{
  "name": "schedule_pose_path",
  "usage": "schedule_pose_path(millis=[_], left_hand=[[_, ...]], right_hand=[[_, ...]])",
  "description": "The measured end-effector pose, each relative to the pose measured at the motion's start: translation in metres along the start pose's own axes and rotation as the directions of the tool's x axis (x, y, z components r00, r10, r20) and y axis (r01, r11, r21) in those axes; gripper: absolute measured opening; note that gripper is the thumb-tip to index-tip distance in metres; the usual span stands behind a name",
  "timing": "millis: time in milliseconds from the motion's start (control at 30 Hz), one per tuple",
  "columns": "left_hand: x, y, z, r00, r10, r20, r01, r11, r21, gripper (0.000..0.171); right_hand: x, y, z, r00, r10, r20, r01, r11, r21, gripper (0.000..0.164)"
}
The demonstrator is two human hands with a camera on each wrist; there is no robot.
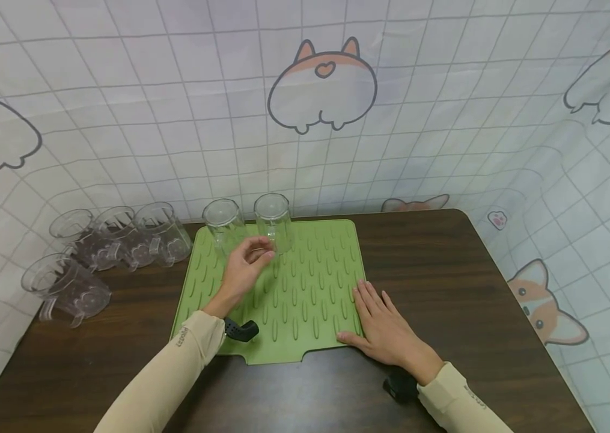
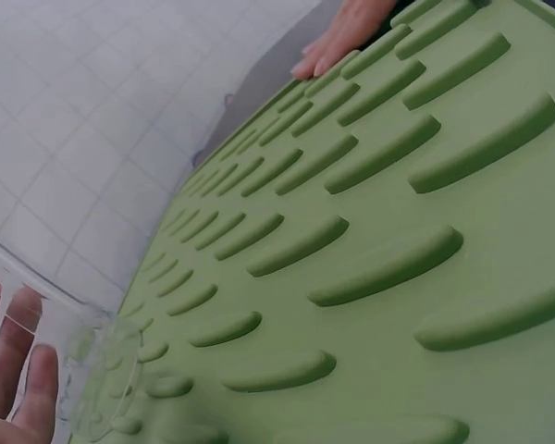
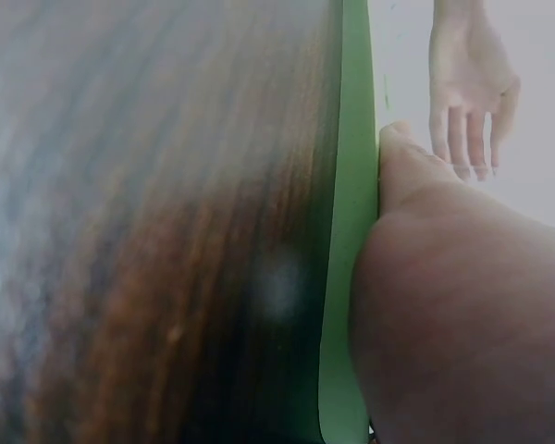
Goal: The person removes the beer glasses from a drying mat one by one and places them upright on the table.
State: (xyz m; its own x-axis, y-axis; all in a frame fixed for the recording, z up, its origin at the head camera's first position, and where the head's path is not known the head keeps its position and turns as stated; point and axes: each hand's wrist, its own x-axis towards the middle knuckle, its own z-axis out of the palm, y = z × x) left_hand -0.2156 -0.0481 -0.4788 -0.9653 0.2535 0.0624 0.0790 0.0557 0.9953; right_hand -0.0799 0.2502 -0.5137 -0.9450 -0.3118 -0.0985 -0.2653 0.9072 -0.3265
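Two clear glass mugs stand side by side at the back left of a green ridged mat: a left mug (image 1: 222, 224) and a right mug (image 1: 273, 221). My left hand (image 1: 246, 266) is just in front of them, its fingers loosely bent and spread. In the left wrist view, its fingers (image 2: 14, 347) are close beside a clear mug (image 2: 106, 379); whether they touch the glass I cannot tell. The green mat (image 1: 296, 300) lies flat on the table. Across its right edge my right hand (image 1: 383, 331) rests palm down, fingers straight, partly on the tabletop.
Several more clear mugs with handles are grouped left of the mat, including a front one (image 1: 69, 288) and one nearest the mat (image 1: 164, 234). The dark wooden table (image 1: 434, 264) meets a white tiled-print curtain (image 1: 418, 90) at the back and sides.
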Motion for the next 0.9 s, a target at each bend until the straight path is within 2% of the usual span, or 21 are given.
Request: schedule_pose_path(millis=[167, 600, 900], left_hand=[[0.003, -0.004, 0.002, 0.999, 0.036, -0.009, -0.036, 0.999, 0.017, 0.037], [0.01, -0.006, 0.01, 0.993, 0.06, -0.103, -0.051, 0.995, 0.086, 0.032], [0.014, -0.012, 0.011, 0.99, 0.096, -0.104, -0.085, 0.991, 0.102, 0.025]], right_hand=[[0.0, 0.0, 0.0, 1.0, -0.003, -0.001, 0.003, 1.0, -0.005, 0.098], [-0.001, -0.002, -0.002, 1.0, -0.001, 0.002, 0.001, 1.0, 0.002, 0.097], [0.0, 0.001, 0.0, 1.0, 0.004, 0.007, -0.004, 1.0, -0.006, 0.097]])
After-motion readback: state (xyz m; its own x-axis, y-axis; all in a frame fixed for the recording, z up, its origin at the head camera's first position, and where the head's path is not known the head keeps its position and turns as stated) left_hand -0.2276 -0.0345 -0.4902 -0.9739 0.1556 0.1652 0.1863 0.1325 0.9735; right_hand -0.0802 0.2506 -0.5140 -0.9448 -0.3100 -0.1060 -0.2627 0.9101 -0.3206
